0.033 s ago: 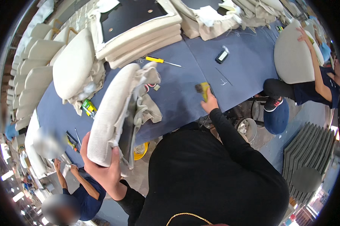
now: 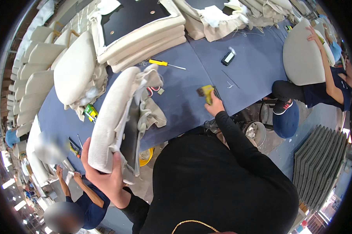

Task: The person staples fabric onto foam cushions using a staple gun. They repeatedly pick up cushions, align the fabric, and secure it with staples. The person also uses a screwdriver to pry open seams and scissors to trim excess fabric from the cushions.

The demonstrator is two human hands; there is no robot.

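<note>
My left hand [image 2: 107, 179] grips the lower end of a cream upholstered chair cushion [image 2: 109, 117], thumb on one side and fingers on the other. The cushion is tilted up on edge. Loose fabric [image 2: 154, 111] hangs from its back, where a dark board [image 2: 131, 128] shows. Over the blue table my right hand [image 2: 215, 105] is closed round a yellow brush [image 2: 207, 92] with dark bristles pointing left. Red-handled scissors [image 2: 149, 92] lie partly hidden beside the loose fabric. A yellow-handled screwdriver [image 2: 158, 62] lies beyond the cushion.
Stacked cream cushions [image 2: 148, 43] stand at the table's far side. A black device [image 2: 228, 57] and a thin rod [image 2: 229, 78] lie on the blue table [image 2: 258, 58]. Co-workers sit at left [image 2: 88, 206] and right [image 2: 334, 89]. Beneath are a yellow bucket [image 2: 146, 158] and a pale bin [image 2: 258, 134].
My left hand and the cushion's lower end have shifted slightly left. My right hand has moved a little left with the brush, whose bristles are now sharper in view.
</note>
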